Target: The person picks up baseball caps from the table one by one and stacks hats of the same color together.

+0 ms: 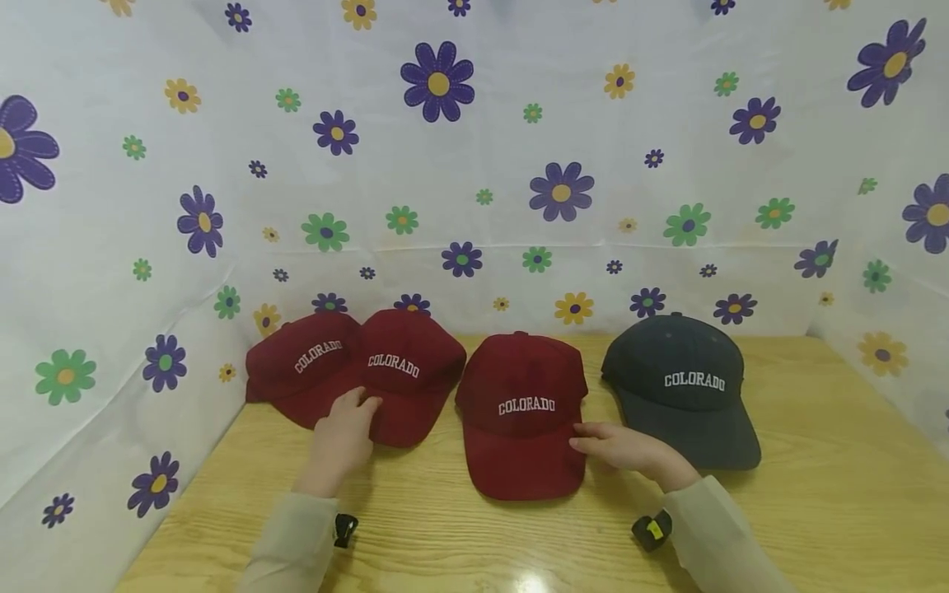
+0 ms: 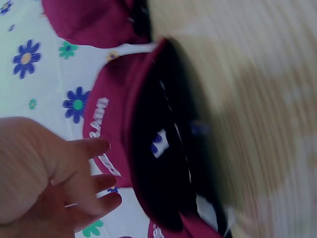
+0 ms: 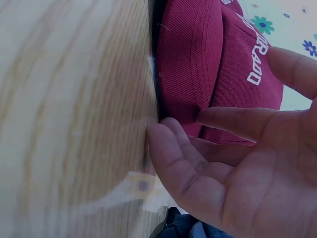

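Observation:
Several caps with white COLORADO lettering lie in a row. My left hand [image 1: 343, 436] is at the brims of the two left red caps, with its fingertips near the second red cap [image 1: 411, 416]; the far-left red cap [image 1: 285, 358] is partly overlapped by it. In the left wrist view that hand's fingers are apart and loosely bent, gripping nothing visible. At the right side of the third red cap [image 1: 522, 465], my right hand [image 1: 630, 451] has its fingertips by the brim. In the right wrist view its fingers are extended and touch the red cap [image 3: 190, 59].
A dark navy cap [image 1: 675, 350] sits to the right, just behind my right hand. The wooden table [image 1: 474, 543] meets a white flower-patterned cloth [image 1: 489, 140] at the back and sides. Black straps [image 1: 652, 531] are at my wrists.

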`<state>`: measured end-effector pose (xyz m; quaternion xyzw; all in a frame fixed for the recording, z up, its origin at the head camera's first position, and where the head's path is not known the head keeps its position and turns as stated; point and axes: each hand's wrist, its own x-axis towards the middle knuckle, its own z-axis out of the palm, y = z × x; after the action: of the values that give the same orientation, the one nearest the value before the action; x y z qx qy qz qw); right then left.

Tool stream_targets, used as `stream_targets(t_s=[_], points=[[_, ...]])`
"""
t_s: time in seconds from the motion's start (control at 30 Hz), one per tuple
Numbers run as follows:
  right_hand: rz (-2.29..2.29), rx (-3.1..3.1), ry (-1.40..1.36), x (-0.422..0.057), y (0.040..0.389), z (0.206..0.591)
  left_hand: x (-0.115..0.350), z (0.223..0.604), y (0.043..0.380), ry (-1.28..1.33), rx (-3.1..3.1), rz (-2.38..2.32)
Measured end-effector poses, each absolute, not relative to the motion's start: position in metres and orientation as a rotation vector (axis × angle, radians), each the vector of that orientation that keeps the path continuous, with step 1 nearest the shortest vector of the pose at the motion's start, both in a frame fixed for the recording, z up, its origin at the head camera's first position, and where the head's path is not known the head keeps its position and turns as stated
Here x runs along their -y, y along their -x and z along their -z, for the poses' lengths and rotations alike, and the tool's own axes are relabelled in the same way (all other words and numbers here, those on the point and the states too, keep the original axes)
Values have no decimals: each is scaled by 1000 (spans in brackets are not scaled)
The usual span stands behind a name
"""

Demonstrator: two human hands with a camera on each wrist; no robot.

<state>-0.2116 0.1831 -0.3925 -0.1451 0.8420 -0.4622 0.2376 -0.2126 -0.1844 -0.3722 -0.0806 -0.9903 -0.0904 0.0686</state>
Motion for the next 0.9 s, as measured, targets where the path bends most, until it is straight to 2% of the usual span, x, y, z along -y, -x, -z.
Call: stream_targets(t_s=[0.47, 0.63, 0.9], points=[[1213, -2297, 422, -184, 214, 393, 205, 391, 225, 647, 2921, 43], [1197, -2344, 410, -183, 212, 392, 203, 390, 226, 645, 2929, 43], [1207, -2342, 384, -183, 210, 390, 198, 378, 228, 625, 2573, 39]])
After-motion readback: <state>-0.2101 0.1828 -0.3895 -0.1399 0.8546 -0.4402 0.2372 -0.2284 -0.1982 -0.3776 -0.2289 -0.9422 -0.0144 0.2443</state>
